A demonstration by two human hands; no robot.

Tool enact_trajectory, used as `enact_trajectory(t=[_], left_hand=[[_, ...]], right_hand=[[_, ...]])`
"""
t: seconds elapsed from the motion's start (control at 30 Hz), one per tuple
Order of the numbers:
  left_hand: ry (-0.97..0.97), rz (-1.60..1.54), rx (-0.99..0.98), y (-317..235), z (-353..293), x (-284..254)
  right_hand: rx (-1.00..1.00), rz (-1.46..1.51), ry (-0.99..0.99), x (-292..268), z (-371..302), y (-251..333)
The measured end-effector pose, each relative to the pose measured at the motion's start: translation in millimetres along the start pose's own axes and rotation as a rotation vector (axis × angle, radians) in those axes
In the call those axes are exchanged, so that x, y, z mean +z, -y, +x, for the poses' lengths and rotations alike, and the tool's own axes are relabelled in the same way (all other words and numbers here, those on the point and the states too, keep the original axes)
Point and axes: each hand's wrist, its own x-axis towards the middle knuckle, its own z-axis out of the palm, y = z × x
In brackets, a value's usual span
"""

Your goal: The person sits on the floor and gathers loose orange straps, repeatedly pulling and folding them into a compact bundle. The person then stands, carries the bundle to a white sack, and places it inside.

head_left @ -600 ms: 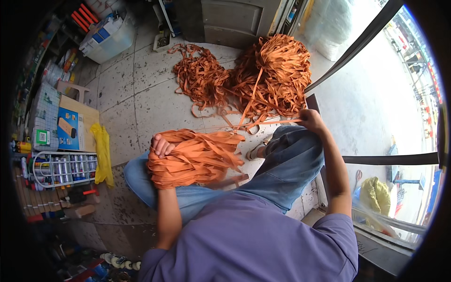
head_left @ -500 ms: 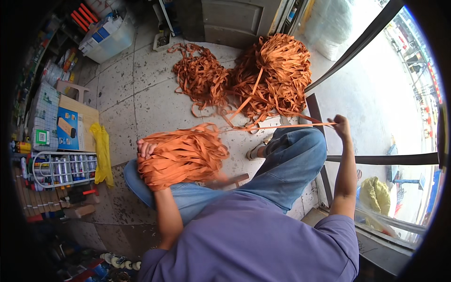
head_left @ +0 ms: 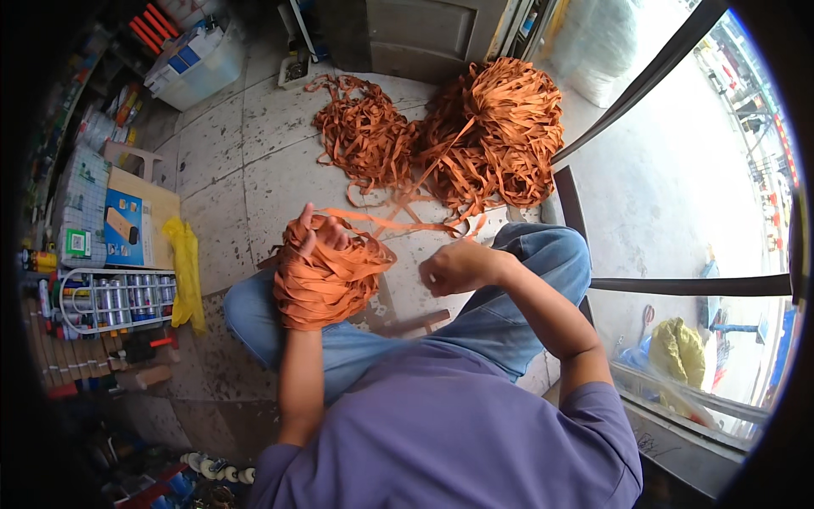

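My left hand (head_left: 320,236) is inside a thick bundle of orange ribbon (head_left: 332,284) above my left knee. Its fingers stick up, partly curled, out of the top of the coils, which wrap around the hand. From there a loose strand (head_left: 390,221) runs right to my right hand (head_left: 458,267). That hand is a closed fist between my knees, apart from the bundle. The strand passes behind it, and the fingertips are hidden. On the floor ahead lie a large heap of the same ribbon (head_left: 509,119) and a smaller tangled heap (head_left: 365,136) beside it.
At left stand a wire rack of cans (head_left: 119,301), a yellow plastic bag (head_left: 182,276) and a clear storage bin (head_left: 199,72). A dark-framed glass door (head_left: 691,284) is close on my right. A grey cabinet door (head_left: 424,38) stands behind the heaps.
My right hand has come in from far right toward the bundle, and the taut ribbon has gone slack. My left hand has turned, with its fingers now pointing up and the bundle rotated.
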Motion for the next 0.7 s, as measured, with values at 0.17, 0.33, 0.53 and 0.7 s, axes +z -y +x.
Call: enact_trajectory(t=[0.17,0.33,0.53,0.7], left_hand=[[-0.089,0.649,-0.168,33.9,-12.4,47.4],[0.225,0.085,-0.588,24.0,-7.1,-18.8],[0.099,-0.480,0.135,-34.6,-24.0,-19.7],[-0.031,-0.651,0.402,-61.2,-21.9,-40.6]], right_hand=[[0.105,-0.239,-0.519,-3.7,78.0,22.9],[0.086,-0.157,-0.436,-17.4,55.4,-34.2],[0.628,0.087,-0.748,-9.1,-152.9,-219.1],[1.482,-0.054,-1.506,10.2,-338.6,-285.4]])
